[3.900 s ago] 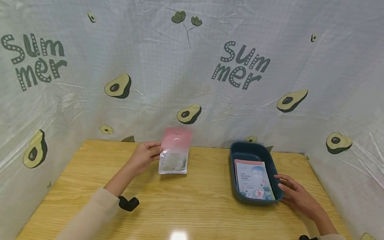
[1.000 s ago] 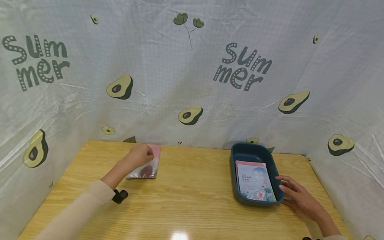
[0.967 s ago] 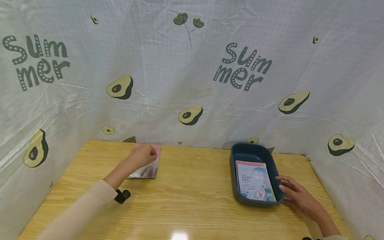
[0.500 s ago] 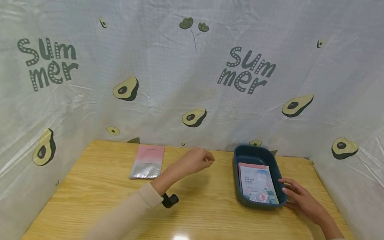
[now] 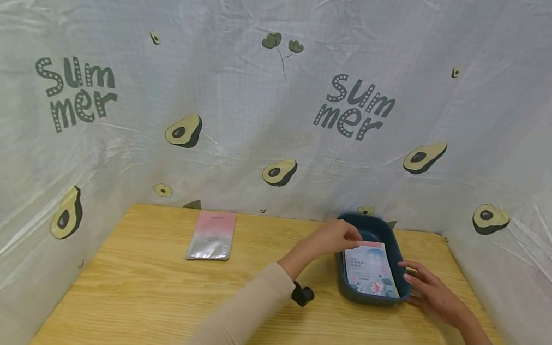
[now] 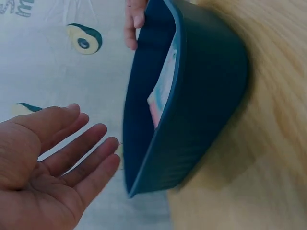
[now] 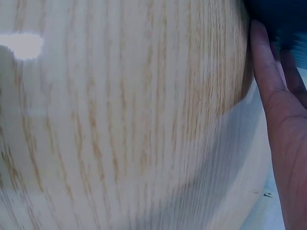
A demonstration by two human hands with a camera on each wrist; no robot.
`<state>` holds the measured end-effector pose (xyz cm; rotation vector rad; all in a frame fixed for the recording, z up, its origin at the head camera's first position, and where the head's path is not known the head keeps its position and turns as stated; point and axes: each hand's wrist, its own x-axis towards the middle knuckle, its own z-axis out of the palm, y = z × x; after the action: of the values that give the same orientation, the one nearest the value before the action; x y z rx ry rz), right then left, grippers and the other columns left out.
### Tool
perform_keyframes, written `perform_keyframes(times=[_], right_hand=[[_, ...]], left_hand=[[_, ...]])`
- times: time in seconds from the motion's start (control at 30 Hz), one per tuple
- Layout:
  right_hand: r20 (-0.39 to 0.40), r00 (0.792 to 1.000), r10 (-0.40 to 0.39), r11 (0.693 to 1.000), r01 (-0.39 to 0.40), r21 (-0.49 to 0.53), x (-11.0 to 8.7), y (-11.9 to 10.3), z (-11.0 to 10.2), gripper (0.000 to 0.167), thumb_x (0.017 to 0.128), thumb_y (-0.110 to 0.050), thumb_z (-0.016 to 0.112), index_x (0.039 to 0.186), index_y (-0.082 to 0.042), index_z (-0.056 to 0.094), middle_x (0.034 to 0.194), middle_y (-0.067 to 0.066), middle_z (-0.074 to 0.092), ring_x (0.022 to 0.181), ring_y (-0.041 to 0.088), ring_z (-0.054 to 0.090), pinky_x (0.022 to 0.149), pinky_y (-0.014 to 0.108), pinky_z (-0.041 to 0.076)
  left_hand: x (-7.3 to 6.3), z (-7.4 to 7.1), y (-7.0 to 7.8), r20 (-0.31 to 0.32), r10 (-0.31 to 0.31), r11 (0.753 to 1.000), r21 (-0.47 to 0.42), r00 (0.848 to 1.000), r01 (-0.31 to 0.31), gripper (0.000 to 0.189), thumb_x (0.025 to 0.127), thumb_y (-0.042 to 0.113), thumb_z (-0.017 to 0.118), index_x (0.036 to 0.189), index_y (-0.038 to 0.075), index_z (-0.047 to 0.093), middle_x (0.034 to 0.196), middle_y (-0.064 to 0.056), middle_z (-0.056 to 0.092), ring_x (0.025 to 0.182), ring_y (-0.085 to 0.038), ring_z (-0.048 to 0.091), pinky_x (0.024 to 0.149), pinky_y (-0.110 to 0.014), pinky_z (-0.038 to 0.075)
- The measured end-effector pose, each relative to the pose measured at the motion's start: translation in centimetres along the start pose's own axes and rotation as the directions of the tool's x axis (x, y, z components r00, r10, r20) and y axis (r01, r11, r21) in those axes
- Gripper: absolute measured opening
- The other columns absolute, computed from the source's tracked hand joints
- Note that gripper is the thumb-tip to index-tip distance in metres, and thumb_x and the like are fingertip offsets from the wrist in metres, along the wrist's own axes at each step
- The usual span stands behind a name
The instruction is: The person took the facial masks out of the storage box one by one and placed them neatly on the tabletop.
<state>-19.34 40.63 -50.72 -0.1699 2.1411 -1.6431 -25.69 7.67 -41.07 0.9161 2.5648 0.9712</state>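
While left hand (image 5: 331,239) hovers near blue bin (image 5: 368,299), fingers loose, right hand (image 5: 436,297) touches bin, fingers relaxed.

A wooden table (image 7: 120,120) fills most of the view, its pale surface streaked with brown grain running mostly up and down. A white glare (image 7: 21,45) shines near the upper left. At the right edge, the right hand (image 7: 284,105) reaches upward with its fingers extended, one fingertip against a dark blue tub (image 7: 283,12) cut off by the top corner. A grey shadow (image 7: 206,179) slants across the tabletop, and pale cloth (image 7: 261,213) shows at the lower right.
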Motion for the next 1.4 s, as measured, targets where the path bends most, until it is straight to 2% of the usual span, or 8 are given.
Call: perform_keyframes(times=[0.17, 0.4, 0.57, 0.73, 0.93, 1.1, 1.3, 1.4], right_hand=[[0.024, 0.999, -0.030, 0.999, 0.030, 0.017, -0.2, 0.1, -0.2, 0.047, 0.113, -0.027, 0.040, 0.155, -0.011, 0.027, 0.158, 0.025, 0.006, 0.122, 0.014, 0.055, 0.100, 0.044, 0.055], [0.016, 1.000, -0.024, 1.000, 0.024, 0.010, 0.1, 0.2, 0.0, 0.048, 0.112, -0.026, 0.042, 0.155, -0.010, 0.028, 0.159, 0.023, 0.007, 0.124, 0.019, 0.054, 0.101, 0.046, 0.054], [0.022, 1.000, -0.022, 0.999, 0.021, 0.030, 0.3, 0.1, 0.3, 0.048, 0.112, -0.025, 0.043, 0.155, -0.011, 0.028, 0.160, 0.024, 0.008, 0.127, 0.020, 0.051, 0.103, 0.046, 0.052], [0.021, 1.000, -0.018, 1.000, 0.017, 0.025, 0.2, 0.1, 0.3, 0.047, 0.112, -0.026, 0.043, 0.155, -0.011, 0.030, 0.161, 0.026, 0.007, 0.129, 0.024, 0.048, 0.104, 0.049, 0.052], [0.016, 1.000, -0.010, 1.000, 0.010, 0.017, -0.1, 0.1, 0.0, 0.049, 0.111, -0.028, 0.044, 0.155, -0.011, 0.029, 0.161, 0.026, 0.006, 0.131, 0.025, 0.046, 0.104, 0.051, 0.051], [0.011, 1.000, -0.007, 1.000, 0.007, 0.007, -0.3, 0.1, -0.3, 0.048, 0.111, -0.028, 0.044, 0.155, -0.012, 0.029, 0.160, 0.027, 0.005, 0.128, 0.022, 0.048, 0.103, 0.051, 0.052], [0.033, 0.999, -0.014, 1.000, 0.013, 0.026, 0.0, 0.0, -0.2, 0.048, 0.111, -0.028, 0.044, 0.155, -0.013, 0.030, 0.159, 0.025, 0.005, 0.124, 0.013, 0.051, 0.102, 0.047, 0.053], [0.038, 0.999, -0.011, 1.000, 0.010, 0.029, 0.3, 0.0, -0.1, 0.048, 0.112, -0.027, 0.044, 0.155, -0.013, 0.029, 0.159, 0.026, 0.005, 0.125, 0.016, 0.051, 0.102, 0.047, 0.053]], left_hand=[[2.7, 2.0, 0.8, 0.015, 0.023, 0.999, -0.040, 1.000, -0.022, 0.025, 0.103, 0.021, 0.063, 0.124, 0.012, 0.074, 0.116, 0.004, 0.073, 0.096, -0.005, 0.064, 0.079, -0.015, 0.051], [4.7, 3.6, 1.1, 0.002, -0.050, 0.998, 0.033, 0.999, 0.050, 0.026, 0.100, 0.020, 0.069, 0.124, 0.016, 0.074, 0.117, 0.006, 0.072, 0.112, -0.007, 0.062, 0.093, -0.017, 0.050], [5.2, 4.1, 0.4, -0.016, -0.097, 0.994, 0.041, 0.995, 0.098, 0.031, 0.096, 0.017, 0.074, 0.126, 0.015, 0.073, 0.122, 0.003, 0.071, 0.116, -0.009, 0.061, 0.096, -0.019, 0.050], [6.0, 4.4, 0.0, 0.025, -0.120, 0.987, 0.107, 0.992, 0.117, 0.035, 0.094, 0.018, 0.076, 0.128, 0.016, 0.071, 0.125, 0.004, 0.068, 0.117, -0.009, 0.059, 0.097, -0.020, 0.050], [6.7, 4.8, -0.1, 0.047, -0.122, 0.973, 0.204, 0.991, 0.110, 0.040, 0.093, 0.020, 0.078, 0.131, 0.019, 0.070, 0.131, 0.006, 0.066, 0.124, -0.009, 0.054, 0.104, -0.022, 0.047], [7.0, 5.1, 0.3, 0.081, -0.087, 0.975, 0.213, 0.993, 0.068, 0.044, 0.093, 0.025, 0.077, 0.136, 0.021, 0.067, 0.138, 0.010, 0.062, 0.135, -0.010, 0.048, 0.109, -0.024, 0.043], [7.0, 5.2, 0.3, 0.090, -0.183, 0.955, 0.253, 0.979, 0.156, 0.049, 0.091, 0.029, 0.079, 0.138, 0.029, 0.064, 0.143, 0.013, 0.057, 0.132, -0.005, 0.048, 0.109, -0.027, 0.044], [7.0, 4.9, 0.0, 0.075, -0.177, 0.951, 0.268, 0.981, 0.151, 0.047, 0.091, 0.025, 0.079, 0.136, 0.026, 0.066, 0.142, 0.011, 0.058, 0.129, -0.005, 0.051, 0.106, -0.025, 0.046]])
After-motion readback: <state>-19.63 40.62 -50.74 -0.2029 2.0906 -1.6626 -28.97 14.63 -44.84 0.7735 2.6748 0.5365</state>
